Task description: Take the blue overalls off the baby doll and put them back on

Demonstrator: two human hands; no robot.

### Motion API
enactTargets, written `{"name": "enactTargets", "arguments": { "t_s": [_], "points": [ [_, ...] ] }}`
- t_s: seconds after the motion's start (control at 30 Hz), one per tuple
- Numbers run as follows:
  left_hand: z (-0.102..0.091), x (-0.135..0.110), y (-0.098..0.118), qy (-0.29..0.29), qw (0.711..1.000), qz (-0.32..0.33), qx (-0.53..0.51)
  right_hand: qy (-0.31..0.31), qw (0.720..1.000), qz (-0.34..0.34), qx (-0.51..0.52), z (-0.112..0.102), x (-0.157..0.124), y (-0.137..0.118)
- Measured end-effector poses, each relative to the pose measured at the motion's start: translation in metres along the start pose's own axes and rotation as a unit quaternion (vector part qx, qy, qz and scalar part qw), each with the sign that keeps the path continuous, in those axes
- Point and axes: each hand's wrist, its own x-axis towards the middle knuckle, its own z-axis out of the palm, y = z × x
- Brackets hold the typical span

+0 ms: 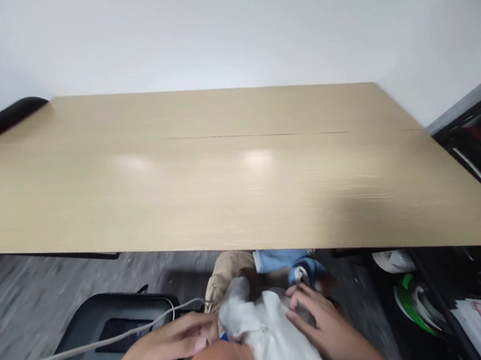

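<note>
A crumpled white cloth [270,331] with a grey part [236,297] lies over my lap, below the table's front edge. My left hand [176,339] is just left of it, fingers loosely bent and thumb a little apart, with nothing visible in them. On the cloth's right side is my right hand [316,316], its thumb and fingers spread in a curve, close to the white fabric; whether it touches cannot be told. Beige fabric [225,272] and blue denim [287,259] show beyond the white cloth, partly under the table. Motion blurs this area.
The light wooden table [224,193] stretches ahead to a white wall [221,24]. A black chair [86,351] with a dark flat object [121,333] stands at left, a pale cable [111,339] crossing above it. Dark shelving [436,273] with a green-rimmed roll [409,305] is at right.
</note>
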Motion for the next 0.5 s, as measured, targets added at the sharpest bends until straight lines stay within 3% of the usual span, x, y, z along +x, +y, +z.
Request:
{"name": "enactTargets", "arguments": {
  "t_s": [0.17, 0.33, 0.5],
  "points": [
    [-0.006, 0.006, 0.024, -0.076, 0.996, -0.004, -0.048, 0.029, 0.999, -0.020, 0.031, -0.006, -0.005, 0.005],
    [-0.013, 0.002, 0.015, -0.102, 0.988, -0.012, -0.112, 0.004, 0.999, 0.015, 0.039, -0.009, -0.008, 0.002],
    [-0.011, 0.015, 0.011, -0.144, 0.977, 0.014, -0.156, -0.021, 0.994, 0.042, 0.095, -0.009, 0.011, 0.013]
  ]
}}
